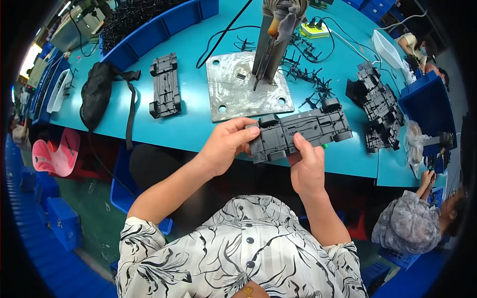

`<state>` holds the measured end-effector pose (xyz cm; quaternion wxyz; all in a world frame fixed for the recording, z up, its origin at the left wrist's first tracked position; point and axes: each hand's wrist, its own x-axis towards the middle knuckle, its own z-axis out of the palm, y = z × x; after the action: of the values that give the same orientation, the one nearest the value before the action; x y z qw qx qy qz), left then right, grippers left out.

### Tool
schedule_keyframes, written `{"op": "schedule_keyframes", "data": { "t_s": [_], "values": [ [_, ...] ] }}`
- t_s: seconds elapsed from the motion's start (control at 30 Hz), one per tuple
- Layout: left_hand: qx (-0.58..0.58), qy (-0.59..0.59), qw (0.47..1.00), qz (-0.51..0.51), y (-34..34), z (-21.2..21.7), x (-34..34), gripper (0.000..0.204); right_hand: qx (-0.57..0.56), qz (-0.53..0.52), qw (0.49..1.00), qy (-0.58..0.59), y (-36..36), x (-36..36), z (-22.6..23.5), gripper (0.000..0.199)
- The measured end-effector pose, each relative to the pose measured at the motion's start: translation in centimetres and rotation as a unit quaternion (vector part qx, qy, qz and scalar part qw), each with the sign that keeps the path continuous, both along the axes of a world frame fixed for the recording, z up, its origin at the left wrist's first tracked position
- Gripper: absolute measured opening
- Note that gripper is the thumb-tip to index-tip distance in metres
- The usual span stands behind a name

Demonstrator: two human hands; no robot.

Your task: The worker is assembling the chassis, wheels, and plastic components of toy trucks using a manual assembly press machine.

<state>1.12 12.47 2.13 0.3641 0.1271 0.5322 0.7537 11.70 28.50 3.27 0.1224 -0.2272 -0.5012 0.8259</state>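
Observation:
Between my hands is a black plastic toy car chassis [313, 125], held level over the table's near edge. My left hand [229, 143] grips its left end, thumb on top and fingers tucked behind. My right hand [306, 163] holds it from the near side, with the thumb pressed on its face. Just beyond stands a soldering iron [256, 79], tip down, on a post above a scuffed metal base plate [233, 102]. A similar chassis [165, 85] lies to the left on the table, and a heap of more chassis parts [380, 107] sits at the right.
Thin black branching plastic parts [310, 79] lie behind the base plate. A blue bin [164, 32] of black parts stands at the back left, near a black bag [97, 94]. A green power strip [315, 29] is at the back. Another person [410, 221] works at the right.

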Motion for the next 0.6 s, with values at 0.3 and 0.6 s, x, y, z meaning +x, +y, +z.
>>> {"op": "schedule_keyframes", "data": {
  "t_s": [0.3, 0.6],
  "values": [
    [0.005, -0.189, 0.981, -0.038, -0.9, -1.2, -2.7, 0.03, -0.065, 0.068, 0.995, 0.02, -0.8, -2.2, -1.2, 0.029],
    [0.015, -0.182, 0.983, -0.03, -1.0, -1.2, -4.3, 0.032, -0.067, 0.093, 0.993, 0.04, -1.0, -4.5, -1.2, 0.031]
  ]
}}
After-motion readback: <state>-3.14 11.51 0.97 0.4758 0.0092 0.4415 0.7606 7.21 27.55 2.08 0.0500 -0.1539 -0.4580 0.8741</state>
